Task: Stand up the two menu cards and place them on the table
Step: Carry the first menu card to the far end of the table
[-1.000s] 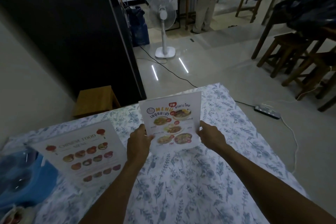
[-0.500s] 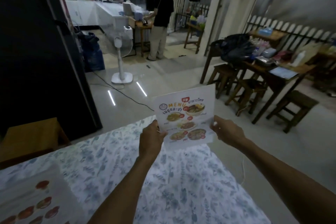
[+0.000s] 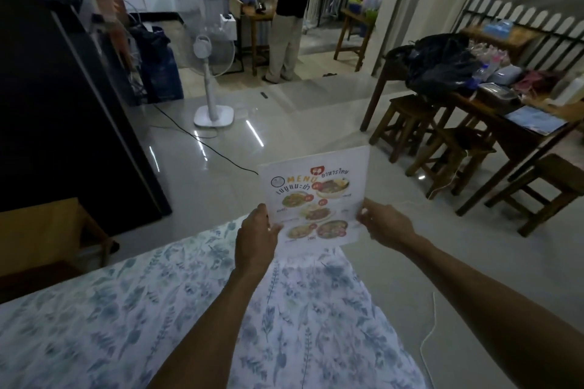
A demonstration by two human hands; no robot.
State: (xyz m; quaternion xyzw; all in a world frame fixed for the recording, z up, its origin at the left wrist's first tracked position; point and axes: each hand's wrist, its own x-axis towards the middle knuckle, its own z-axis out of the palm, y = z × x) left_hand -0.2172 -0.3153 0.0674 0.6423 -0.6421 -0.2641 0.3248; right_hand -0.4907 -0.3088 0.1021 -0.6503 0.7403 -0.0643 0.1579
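Observation:
A white menu card (image 3: 316, 196) printed with food pictures and the word MENU is held upright above the far corner of the table (image 3: 126, 309), which has a blue floral cloth. My left hand (image 3: 257, 237) grips its lower left edge. My right hand (image 3: 382, 224) grips its lower right edge. The card's bottom edge sits near the table's far corner; I cannot tell if it touches. The second menu card is out of view.
A white standing fan (image 3: 211, 73) and its black cable stand on the tiled floor beyond the table. A person (image 3: 290, 9) stands at a counter in the back. Wooden stools (image 3: 407, 123) and a cluttered wooden table (image 3: 493, 95) are at the right. A low wooden stool (image 3: 41, 230) is at the left.
The view has lifted and turned right, so the Chinese food menu card at the left left the frame. Both hands carried the menu card toward the table's far corner.

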